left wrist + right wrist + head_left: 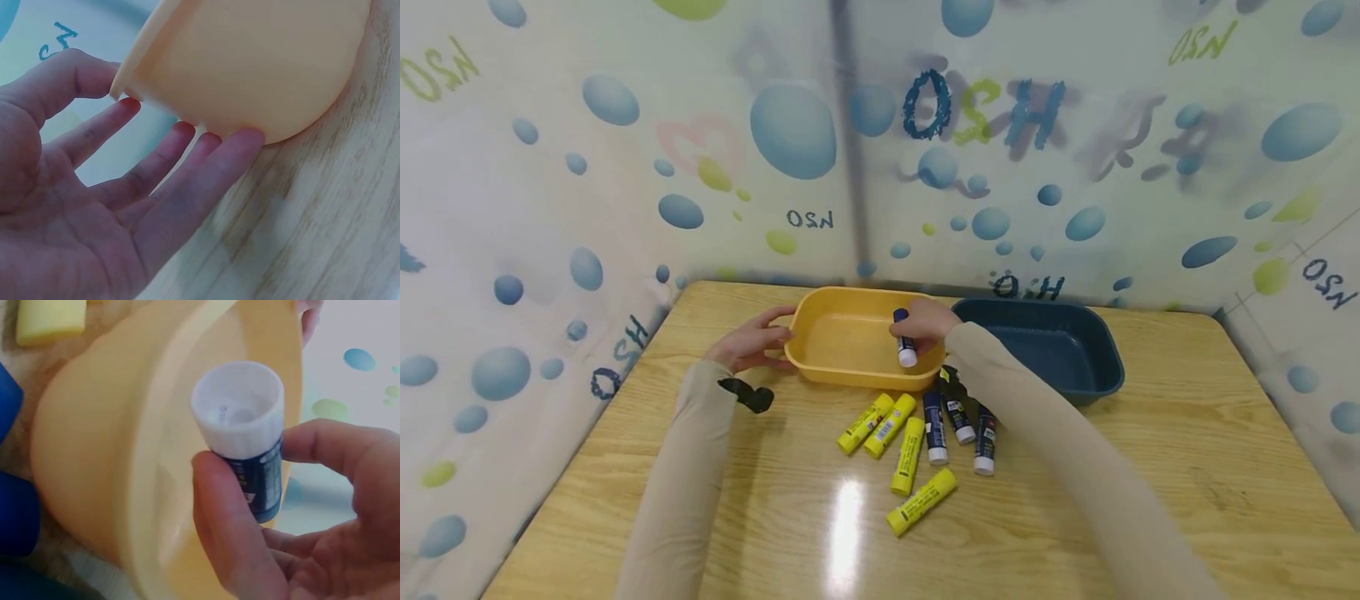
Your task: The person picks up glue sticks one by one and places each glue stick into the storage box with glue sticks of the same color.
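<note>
In the head view my right hand [927,321] pinches a dark blue glue stick [906,337] over the right part of a yellow bin [850,379]. Thumb and fingers grip its dark barrel in the right wrist view, and the hollow white end [240,406] points up toward that camera. My left hand [752,342] touches the bin's left end. Its fairly straight fingers rest against the outer wall [250,75], with one fingertip right at the rim. Several yellow glue sticks [908,456] and three dark blue ones [935,429] lie in front of the bin.
A dark blue bin [1067,337] stands right of the yellow one, partly behind my right forearm. Both bins sit near the back edge of the wooden table [1210,467]. A patterned curtain [880,192] hangs behind and at the sides.
</note>
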A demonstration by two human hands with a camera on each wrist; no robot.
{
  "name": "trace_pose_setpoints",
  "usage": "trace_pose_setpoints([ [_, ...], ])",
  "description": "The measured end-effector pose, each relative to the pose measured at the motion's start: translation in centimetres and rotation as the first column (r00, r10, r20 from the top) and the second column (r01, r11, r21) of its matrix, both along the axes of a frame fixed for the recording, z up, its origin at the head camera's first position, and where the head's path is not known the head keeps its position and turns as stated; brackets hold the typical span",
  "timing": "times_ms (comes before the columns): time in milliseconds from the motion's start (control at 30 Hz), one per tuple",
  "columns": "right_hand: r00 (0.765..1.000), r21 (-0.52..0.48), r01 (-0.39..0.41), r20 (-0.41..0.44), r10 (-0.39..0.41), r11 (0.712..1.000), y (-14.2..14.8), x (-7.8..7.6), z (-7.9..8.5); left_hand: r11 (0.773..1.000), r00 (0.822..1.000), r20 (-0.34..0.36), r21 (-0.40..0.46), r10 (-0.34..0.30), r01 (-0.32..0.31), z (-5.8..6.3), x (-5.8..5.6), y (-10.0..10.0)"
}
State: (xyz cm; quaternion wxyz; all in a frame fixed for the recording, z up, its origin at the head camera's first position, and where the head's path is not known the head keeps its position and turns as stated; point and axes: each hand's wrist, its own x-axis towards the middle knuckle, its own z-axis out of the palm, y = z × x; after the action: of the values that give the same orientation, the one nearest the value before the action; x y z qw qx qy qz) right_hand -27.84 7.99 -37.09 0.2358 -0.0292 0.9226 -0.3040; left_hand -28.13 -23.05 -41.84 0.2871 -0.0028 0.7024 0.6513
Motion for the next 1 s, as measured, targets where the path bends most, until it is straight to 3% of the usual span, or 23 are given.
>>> trace_pose_setpoints([
  [200, 0.996, 0.045, 0.052, 0.066, -0.055, 0.998, -1.2, -1.3, -0.8, 1.000, 1.000, -0.002, 0.001, -0.003, 0.003, 0.1, 0.0, 0.1],
  [667, 0.980, 0.183, 0.044, 0.184, -0.078, 0.982, -2.4, -4.2, -1.3, 1.000, 1.000, 0.011, 0.016, -0.003, 0.003, 0.1, -0.1, 0.2],
  [833, 0.980, 0.222, 0.025, 0.188, -0.068, 0.975, -2.5, -4.5, -1.8, 1.000, 1.000, 0.019, 0.015, -0.005, 0.004, 0.1, -0.1, 0.1],
  [1000, 0.978, 0.186, 0.049, 0.189, -0.084, 0.981, -2.8, -3.8, -1.2, 1.000, 1.000, 0.019, 0.005, 0.002, -0.002, 0.1, -0.1, 0.0],
])
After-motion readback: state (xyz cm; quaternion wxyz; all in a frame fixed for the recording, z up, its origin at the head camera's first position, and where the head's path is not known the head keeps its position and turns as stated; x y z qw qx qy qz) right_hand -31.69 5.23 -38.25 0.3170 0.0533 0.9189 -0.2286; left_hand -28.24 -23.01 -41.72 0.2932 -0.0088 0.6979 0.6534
